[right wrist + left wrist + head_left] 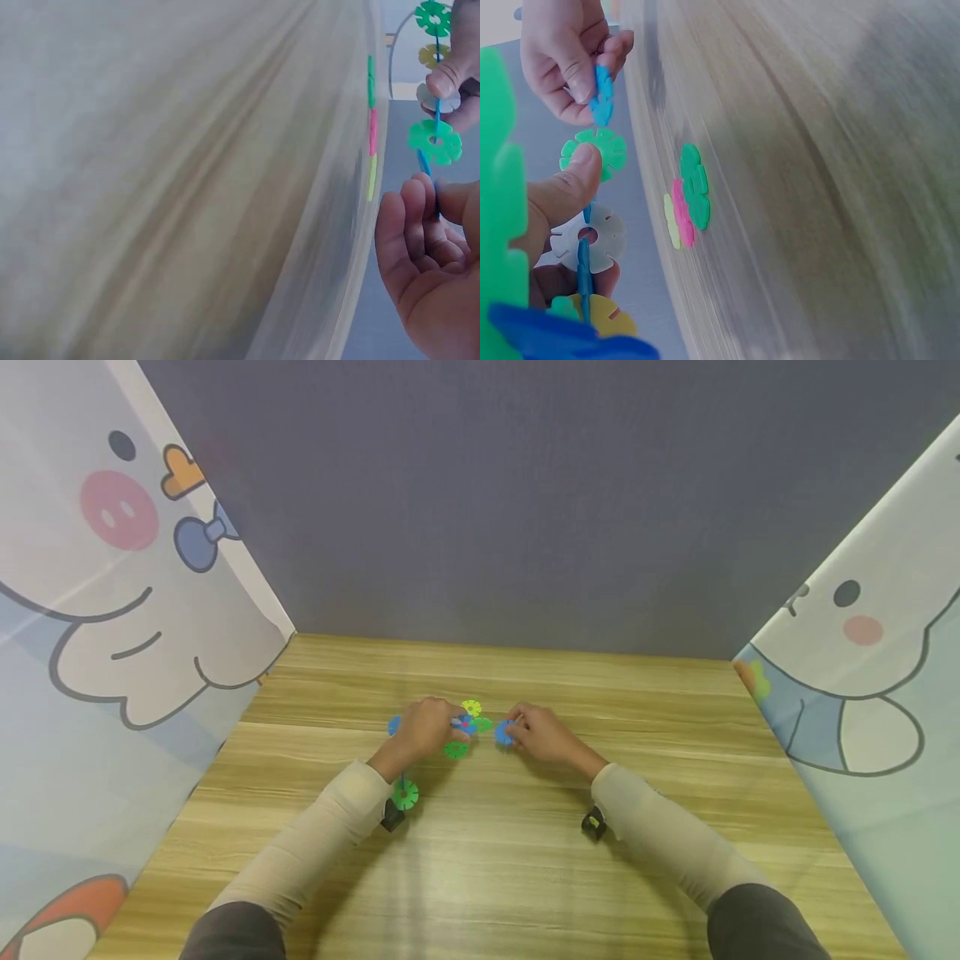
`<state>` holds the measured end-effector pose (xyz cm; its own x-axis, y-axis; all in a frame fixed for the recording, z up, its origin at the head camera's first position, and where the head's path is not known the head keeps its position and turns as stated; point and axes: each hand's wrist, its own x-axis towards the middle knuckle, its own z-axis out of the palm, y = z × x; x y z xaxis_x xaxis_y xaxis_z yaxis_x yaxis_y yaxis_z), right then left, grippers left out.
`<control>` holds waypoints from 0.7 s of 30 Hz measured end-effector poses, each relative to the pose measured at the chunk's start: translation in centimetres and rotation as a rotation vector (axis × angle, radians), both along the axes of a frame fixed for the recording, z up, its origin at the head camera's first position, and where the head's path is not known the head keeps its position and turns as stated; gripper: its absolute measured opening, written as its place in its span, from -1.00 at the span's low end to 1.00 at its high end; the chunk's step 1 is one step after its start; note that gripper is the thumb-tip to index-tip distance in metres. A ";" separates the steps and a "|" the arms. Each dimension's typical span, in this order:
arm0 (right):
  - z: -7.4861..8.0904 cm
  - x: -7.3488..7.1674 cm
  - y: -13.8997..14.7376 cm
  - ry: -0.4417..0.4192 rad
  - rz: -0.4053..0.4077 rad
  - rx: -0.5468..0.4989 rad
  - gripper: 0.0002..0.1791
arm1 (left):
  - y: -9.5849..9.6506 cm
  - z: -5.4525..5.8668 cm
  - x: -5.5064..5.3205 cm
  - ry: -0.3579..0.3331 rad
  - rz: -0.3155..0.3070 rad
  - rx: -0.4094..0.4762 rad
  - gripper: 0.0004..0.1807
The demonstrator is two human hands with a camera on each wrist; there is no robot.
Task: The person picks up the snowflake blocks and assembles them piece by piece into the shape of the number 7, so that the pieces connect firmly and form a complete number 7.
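My left hand (423, 731) grips a chain of slotted plastic snowflake discs joined edge to edge. In the left wrist view its thumb overlaps a green disc (613, 154) at the chain's end; a whitish disc (613, 234) and a yellow disc (619, 319) follow, with blue discs seen edge-on between them. Another green disc (406, 794) shows beside the left wrist. My right hand (551, 737) pinches a blue disc (502, 732) between thumb and fingers. In the right wrist view, that disc's edge is right by the green end disc (448, 144).
Lying on the wooden table (495, 860) are a loose green disc (694, 187), a pink disc (682, 214) and a yellow disc (671, 221), close to the left hand. A dark grey panel (480, 510) rises behind the table, with cartoon-printed panels at both sides.
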<state>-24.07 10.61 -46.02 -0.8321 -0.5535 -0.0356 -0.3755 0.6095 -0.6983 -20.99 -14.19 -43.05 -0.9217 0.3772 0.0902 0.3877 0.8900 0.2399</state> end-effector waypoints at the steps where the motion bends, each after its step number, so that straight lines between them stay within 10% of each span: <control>1: 0.0 0.0 0.0 -0.014 -0.017 -0.016 -0.71 | 0.0 0.0 0.0 0.001 -0.001 0.001 -0.43; 21: 0.3 0.0 -0.2 -0.271 -0.165 -0.251 -0.71 | 0.1 0.0 0.2 0.003 -0.033 0.051 -0.42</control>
